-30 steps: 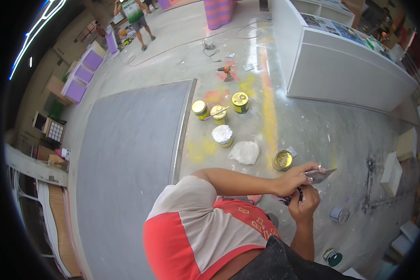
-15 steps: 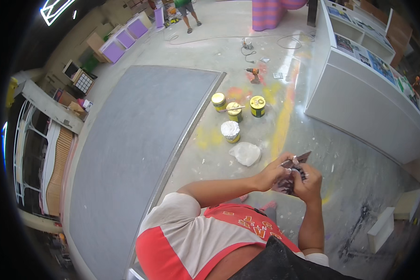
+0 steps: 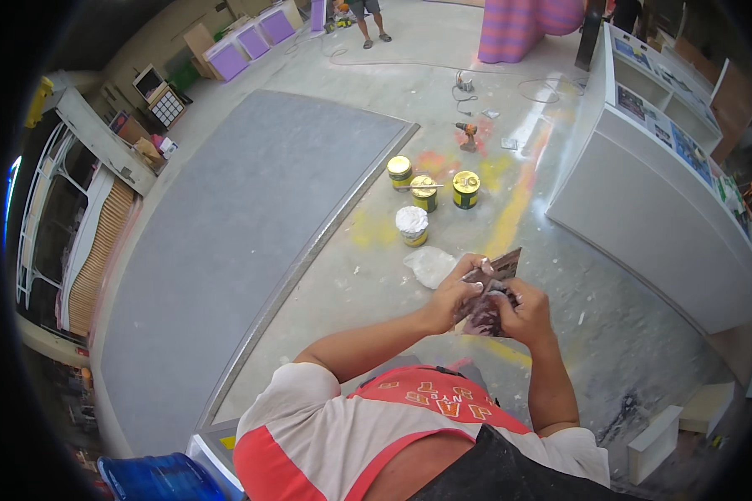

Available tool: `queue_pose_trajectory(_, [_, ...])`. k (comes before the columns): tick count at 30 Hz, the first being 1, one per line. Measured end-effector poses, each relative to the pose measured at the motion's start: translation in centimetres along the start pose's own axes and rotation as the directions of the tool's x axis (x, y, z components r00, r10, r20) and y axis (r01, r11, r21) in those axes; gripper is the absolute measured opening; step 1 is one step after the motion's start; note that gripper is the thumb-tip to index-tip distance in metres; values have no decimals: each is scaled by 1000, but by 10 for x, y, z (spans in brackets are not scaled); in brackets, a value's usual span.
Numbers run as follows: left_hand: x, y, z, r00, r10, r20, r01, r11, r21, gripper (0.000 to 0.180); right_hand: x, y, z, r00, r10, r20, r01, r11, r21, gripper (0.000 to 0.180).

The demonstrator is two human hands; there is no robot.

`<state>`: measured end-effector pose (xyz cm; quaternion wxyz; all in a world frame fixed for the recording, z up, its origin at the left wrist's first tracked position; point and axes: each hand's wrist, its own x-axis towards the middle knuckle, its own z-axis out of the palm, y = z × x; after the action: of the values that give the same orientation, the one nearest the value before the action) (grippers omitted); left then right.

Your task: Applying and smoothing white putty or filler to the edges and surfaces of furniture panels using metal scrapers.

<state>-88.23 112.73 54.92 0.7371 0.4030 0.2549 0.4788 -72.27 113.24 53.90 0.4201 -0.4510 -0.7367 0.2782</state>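
Both my hands are together in front of my body, fingers closed around dark, flat, scraper-like pieces. In my left hand (image 3: 458, 294) is a dark flat scraper (image 3: 505, 264), its corner pointing up and right past the fingers. My right hand (image 3: 526, 314) grips the lower dark plate (image 3: 485, 321), which is smeared with pale pinkish paste. The fingers hide where the two pieces meet. White paste sticks to my left fingertips. Just beyond my left hand a crumpled clear plastic bag (image 3: 429, 265) lies on the floor, beside a can topped with white wrapping (image 3: 411, 225).
Yellow-topped cans (image 3: 466, 190) stand ahead, a stick across one. Farther off lie a cordless drill (image 3: 467, 136) and a cord. A large grey panel (image 3: 251, 250) covers the left floor; a white counter (image 3: 643, 200) stands right. A blue container (image 3: 160, 478) is lower left. Another person (image 3: 368, 21) stands far ahead.
My hands have moved left and slightly up in view, now overlapping the plastic bag's edge, still gripping the dark pieces. The view has shifted, bringing the blue container in.
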Motion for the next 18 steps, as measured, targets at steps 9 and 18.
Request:
queue_pose_trajectory(9, [-70, 17, -52, 915, 332, -230, -315, 943, 110, 25, -30, -56, 91, 926, -271, 261, 264, 962, 63, 12])
queue_pose_trajectory(18, [-131, 19, -109, 836, 65, -545, -115, 992, -59, 23, -54, -88, 151, 944, 141, 297, -280, 820, 500, 13])
